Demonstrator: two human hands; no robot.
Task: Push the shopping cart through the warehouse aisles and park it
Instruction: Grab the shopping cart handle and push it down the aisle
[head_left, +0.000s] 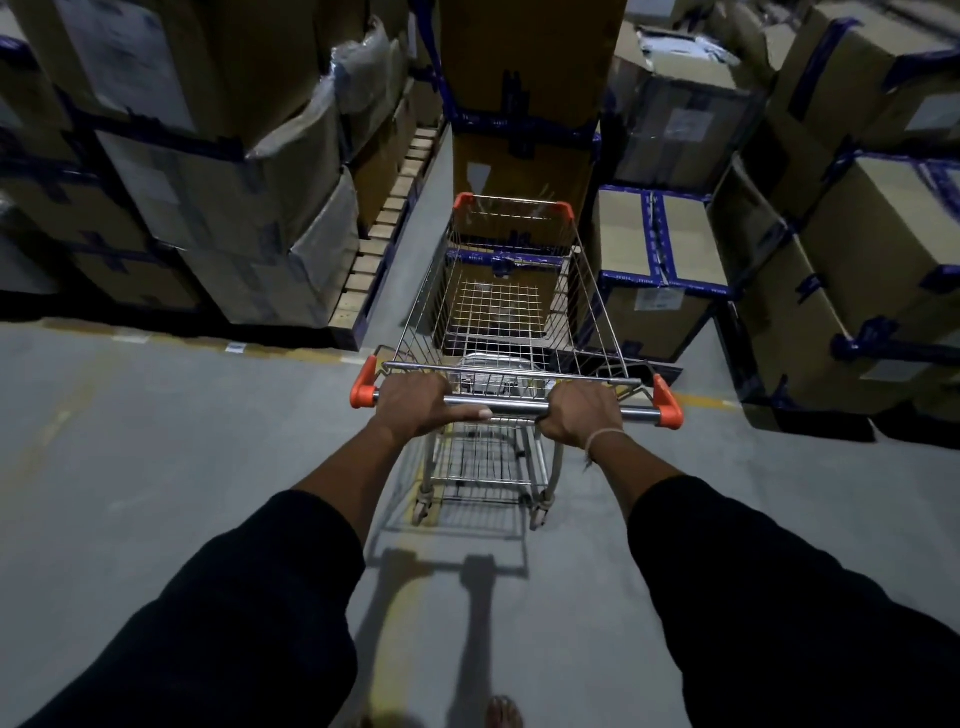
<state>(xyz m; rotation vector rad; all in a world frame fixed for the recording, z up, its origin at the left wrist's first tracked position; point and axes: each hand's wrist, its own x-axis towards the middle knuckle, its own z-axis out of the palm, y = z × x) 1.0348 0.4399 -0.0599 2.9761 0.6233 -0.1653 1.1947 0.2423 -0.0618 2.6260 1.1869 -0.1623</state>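
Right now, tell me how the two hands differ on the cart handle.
The left hand grips the handle near its left orange end cap, thumb lying along the bar; the right hand grips further in from the right cap, thumb tucked under. The right wrist wears a thin band; the left wrist is bare. Both curl over the bar, knuckles up, dark sleeves pushed back.

Dim warehouse, low light. Grey concrete floor (156, 467) with a worn yellow line (291, 353) running along the stack fronts. Left side: stacked cardboard boxes (208, 171), some wrapped in plastic film, blue tape at the edges, on wooden pallets (374, 249). Right side: more taped boxes (857, 234), tilted by the wide lens. A narrow aisle (415, 291) runs ahead between the stacks.
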